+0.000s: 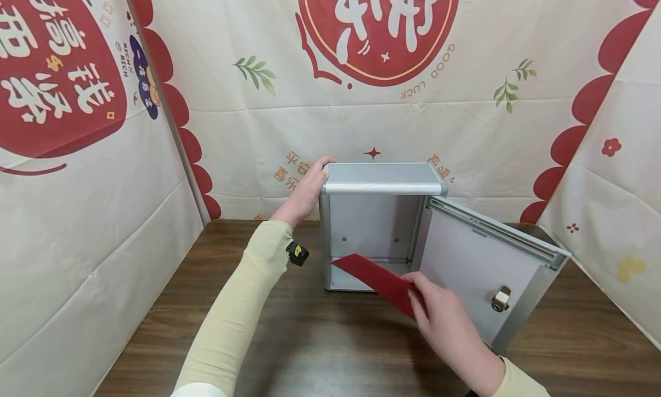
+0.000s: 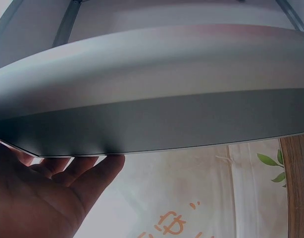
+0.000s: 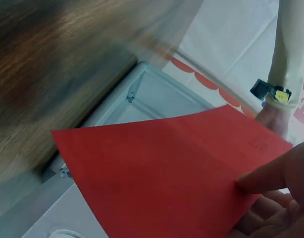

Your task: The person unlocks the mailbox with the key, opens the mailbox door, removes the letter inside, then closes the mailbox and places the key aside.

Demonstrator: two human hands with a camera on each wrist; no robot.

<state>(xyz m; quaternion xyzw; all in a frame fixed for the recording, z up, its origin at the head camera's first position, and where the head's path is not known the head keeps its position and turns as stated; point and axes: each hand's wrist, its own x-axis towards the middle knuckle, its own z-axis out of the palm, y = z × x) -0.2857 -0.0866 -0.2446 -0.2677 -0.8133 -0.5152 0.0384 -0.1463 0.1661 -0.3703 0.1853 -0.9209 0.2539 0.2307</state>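
A grey metal box (image 1: 382, 172) stands upright on the table, its front facing me. The hinged door (image 1: 465, 253) is swung out to the right, with a lock (image 1: 501, 299) on its inner face. My left hand (image 1: 306, 193) grips the box's upper left corner; in the left wrist view its fingers (image 2: 100, 178) reach the top's back edge. With thumb and fingers, my right hand (image 1: 446, 319) pinches a red envelope (image 1: 374, 276) by its near end. Tilted, the envelope extends in front of the box's opening. A faint mark shows on it in the right wrist view.
The brown wooden table (image 1: 206, 328) extends around the box. Behind it hangs a white printed cloth (image 1: 232, 144) with red scalloped borders, and cloth walls rise at the left and right. The door juts toward me beside my right hand.
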